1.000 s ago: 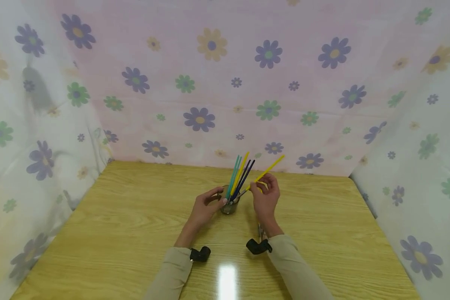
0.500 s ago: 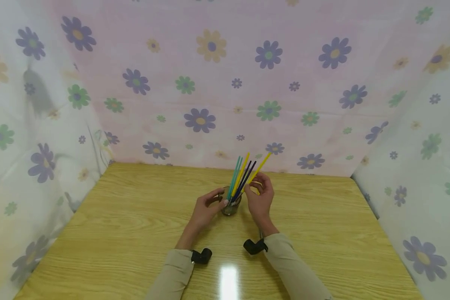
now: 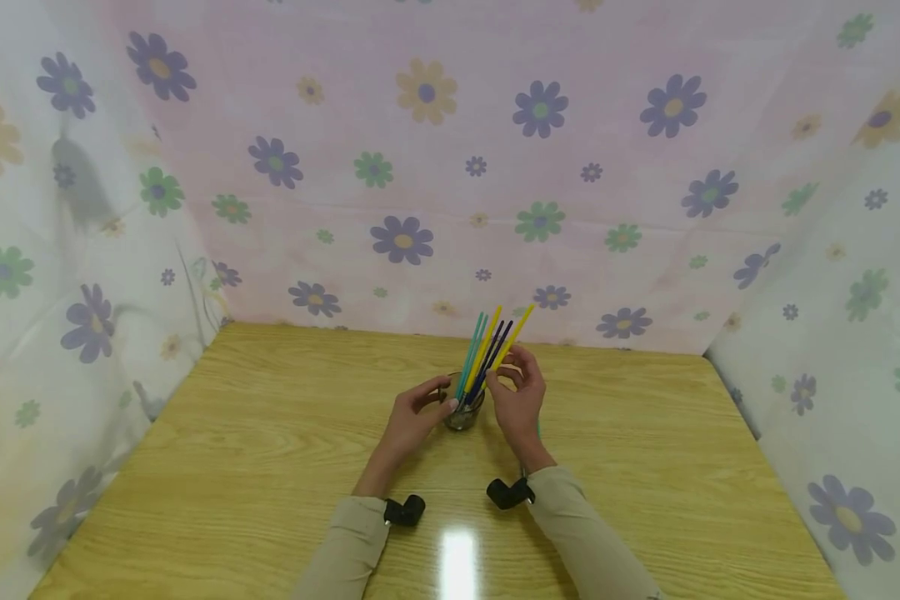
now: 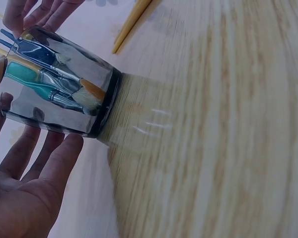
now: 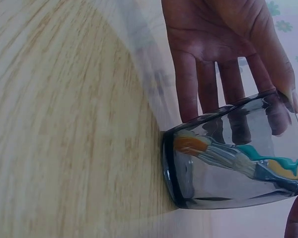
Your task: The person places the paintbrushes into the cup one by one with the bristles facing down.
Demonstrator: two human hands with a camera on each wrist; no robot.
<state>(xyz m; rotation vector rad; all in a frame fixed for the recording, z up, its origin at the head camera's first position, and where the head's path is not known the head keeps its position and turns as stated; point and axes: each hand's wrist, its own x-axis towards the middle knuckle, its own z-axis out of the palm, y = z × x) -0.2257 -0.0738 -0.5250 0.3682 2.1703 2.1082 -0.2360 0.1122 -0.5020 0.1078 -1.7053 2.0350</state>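
A clear drinking glass (image 3: 461,419) stands on the table with several paintbrushes (image 3: 474,354) leaning in it, bristles down, their handles teal, yellow and dark blue. My left hand (image 3: 411,417) holds the glass from the left, thumb at the rim and fingers round the far side. My right hand (image 3: 520,402) is at the right of the rim and pinches a yellow paintbrush (image 3: 523,321) by its handle. Its lower end is hidden behind other brushes and fingers. Through the glass in the right wrist view, orange-tipped bristles (image 5: 191,145) rest near the base.
Under my right wrist, a bit of a teal handle (image 3: 538,428) shows on the wooden table (image 3: 270,467). A yellow handle (image 4: 131,25) lies beyond the glass in the left wrist view. Flowered cloth (image 3: 457,208) closes off the back and sides.
My right hand has moved left towards the glass, and the yellow paintbrush has swung from a strong slant to steeper, beside the other brushes. My left hand has stayed on the glass.
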